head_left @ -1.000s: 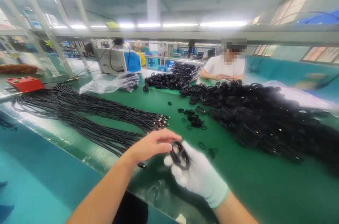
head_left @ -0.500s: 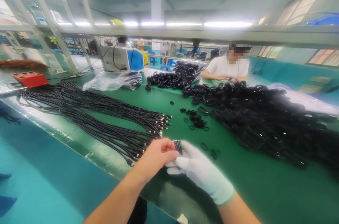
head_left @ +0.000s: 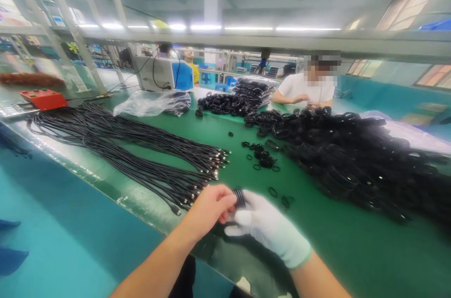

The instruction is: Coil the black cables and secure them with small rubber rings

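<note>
Green tabletop (head_left: 338,237) w/ blk cables (head_left: 141,143), loose rings (head_left: 262,157), coil pile (head_left: 338,148).

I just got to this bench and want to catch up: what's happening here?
The person's bare left hand and white-gloved right hand hold a small coil of black cable between them, above the green table. Long black cables lie spread to the left, and a big dark heap of coiled cables sits to the right. Small black rings lie between. Across the table, another person in white has their hands near the heap.
</note>
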{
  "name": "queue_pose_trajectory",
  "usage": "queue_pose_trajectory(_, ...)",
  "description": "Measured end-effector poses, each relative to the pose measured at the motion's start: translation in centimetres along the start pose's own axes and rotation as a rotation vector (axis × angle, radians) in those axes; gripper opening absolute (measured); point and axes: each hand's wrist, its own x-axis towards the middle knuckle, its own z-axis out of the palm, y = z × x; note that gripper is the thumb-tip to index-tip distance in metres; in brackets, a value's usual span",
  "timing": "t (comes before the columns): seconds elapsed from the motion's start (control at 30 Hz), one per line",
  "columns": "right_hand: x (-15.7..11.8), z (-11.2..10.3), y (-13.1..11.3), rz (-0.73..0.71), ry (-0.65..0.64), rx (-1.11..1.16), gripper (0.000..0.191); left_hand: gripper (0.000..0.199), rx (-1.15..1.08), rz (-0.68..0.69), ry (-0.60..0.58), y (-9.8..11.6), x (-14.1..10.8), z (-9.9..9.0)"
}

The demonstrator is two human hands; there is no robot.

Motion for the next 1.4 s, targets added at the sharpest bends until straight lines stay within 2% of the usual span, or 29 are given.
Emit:
queue_pose_trajectory(0.03, 0.0, 0.1, -0.1, 0.009, -0.002, 0.006, 0.041, 0.01, 0.106, 0.081, 0.074, 0.1, 0.0, -0.2)
queue_pose_trajectory(0.1, 0.0, 0.6, -0.1, 0.011, -0.013, -0.002, 0.047, 0.027, 0.311, 0.278, 0.177, 0.1, 0.1, -0.4)
queue_pose_trajectory(0.17, 0.2, 1.1, -0.1, -0.026, -0.022, -0.037, 0.054, 0.037, 0.449, 0.431, 0.176, -0.2, 0.2, -0.3)
queue_pose_trajectory(0.23, 0.4, 1.4, 0.1, -0.04, -0.02, -0.071, 0.055, 0.036, 0.519, 0.488, 0.171, -0.5, 0.3, -0.1)
queue_pose_trajectory(0.33, 0.4, 1.1, 0.3, 0.04, 0.022, -0.068, 0.037, 0.035, 0.56, 0.475, 0.219, -0.9, 0.4, 0.3)
queue_pose_trajectory(0.4, 0.1, 0.9, 0.2, 0.083, 0.033, -0.018, 0.037, 0.034, 0.576, 0.454, 0.228, -0.9, 0.5, 0.4)
queue_pose_trajectory(0.5, -0.2, 0.9, -0.2, 0.057, 0.008, -0.05, 0.039, 0.034, 0.601, 0.431, 0.229, -0.8, 0.7, 0.5)
queue_pose_trajectory(0.6, -0.1, 1.3, -0.3, 0.004, 0.07, -0.2, 0.046, 0.034, 0.619, 0.416, 0.233, -0.8, 0.9, 0.5)
queue_pose_trajectory(0.7, 0.2, 1.3, 0.0, 0.022, 0.124, -0.221, 0.029, 0.033, 0.618, 0.399, 0.229, -0.8, 0.9, 0.5)
queue_pose_trajectory(0.8, 0.2, 0.6, 0.1, 0.079, 0.073, -0.098, 0.037, 0.032, 0.624, 0.397, 0.213, -0.7, 1.0, 0.5)
queue_pose_trajectory(0.87, -0.1, 0.2, -0.2, 0.101, 0.019, -0.051, 0.035, 0.032, 0.624, 0.403, 0.211, -0.5, 1.0, 0.5)
queue_pose_trajectory(0.9, -0.3, 0.1, -0.4, 0.093, 0.0, -0.059, 0.033, 0.032, 0.624, 0.406, 0.212, -0.4, 0.9, 0.5)
queue_pose_trajectory(1.03, -0.6, 0.2, -0.8, 0.014, -0.012, -0.136, 0.048, 0.034, 0.636, 0.414, 0.228, -0.1, 0.5, 0.5)
queue_pose_trajectory(1.27, 0.3, 0.6, 1.0, -0.016, -0.075, 0.043, 0.053, 0.035, 0.449, 0.472, 0.441, -1.7, 0.0, 1.5)
queue_pose_trajectory(1.4, 0.4, 0.2, 1.2, -0.035, -0.058, 0.082, 0.045, 0.034, 0.434, 0.426, 0.449, -1.4, 0.7, 1.6)
